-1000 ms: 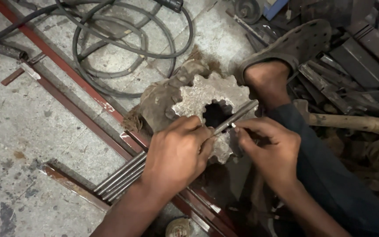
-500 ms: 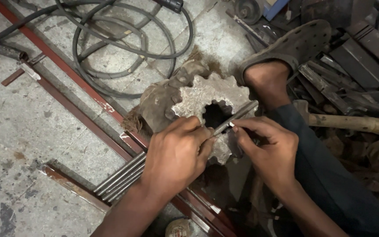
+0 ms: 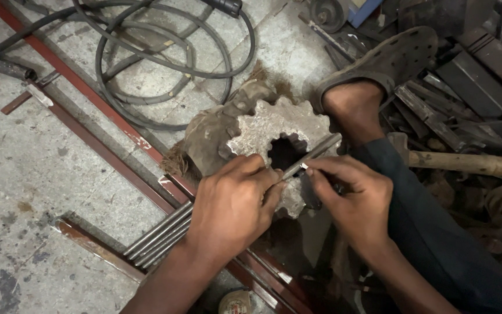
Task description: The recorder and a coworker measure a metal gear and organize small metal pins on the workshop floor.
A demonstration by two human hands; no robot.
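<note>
Steel rod (image 3: 315,154) pinched in both grips: left hand (image 3: 233,206), right hand (image 3: 352,200) closed on it, across toothed gear (image 3: 262,128) bore.

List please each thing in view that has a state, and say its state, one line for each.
Left hand: fingers pinch the near end of the metal strip.
Right hand: fingers also grip the metal strip.
Metal strip: laid slanting across the gear's bore.
Toothed gear: lying on the floor, worn, bore open.
Black cable: coiled loosely on the concrete floor.
Wooden handle: lying flat.
</note>
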